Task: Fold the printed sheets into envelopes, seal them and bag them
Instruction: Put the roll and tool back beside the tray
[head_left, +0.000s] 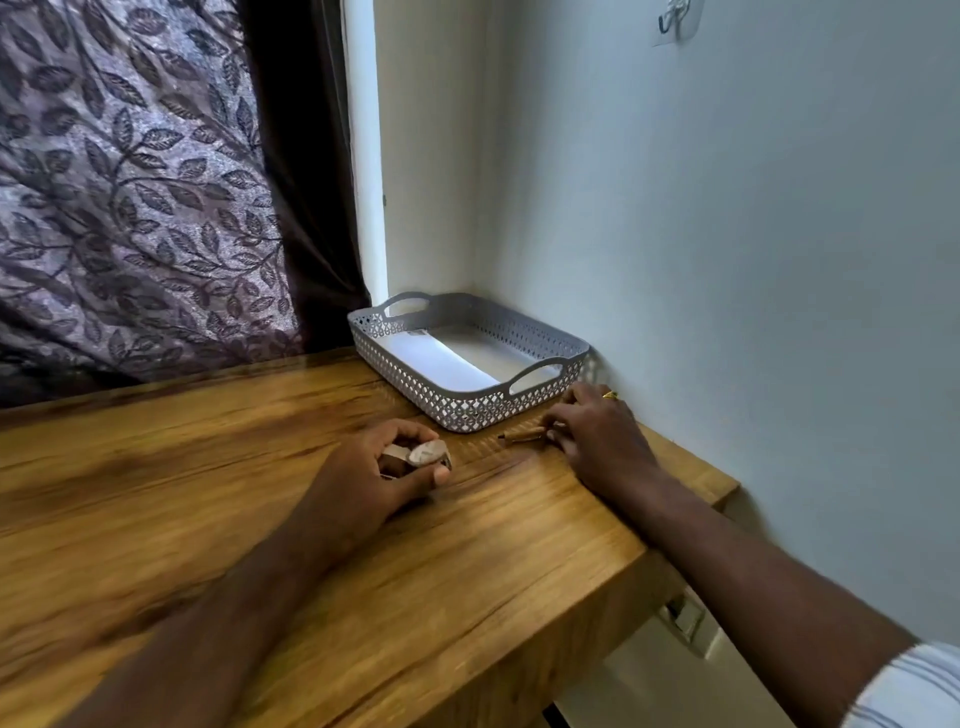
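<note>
My left hand (382, 470) rests on the wooden table (208, 467) and grips a small roll of tape (423, 454) between curled fingers and thumb. My right hand (597, 434) lies on the table near the wall, its fingers pinching the end of a short brown pencil-like stick (522, 435) that points left. A grey perforated basket (467, 405) with two handles stands in the corner just beyond both hands. Inside it lies white paper (441, 364). No envelope or bag is in view.
The white wall (727, 260) runs close along the right of the table. A dark leaf-patterned curtain (130, 182) hangs behind the table on the left. The table's right end drops off near a wall socket (685, 616). A hook (675, 21) sticks to the wall above.
</note>
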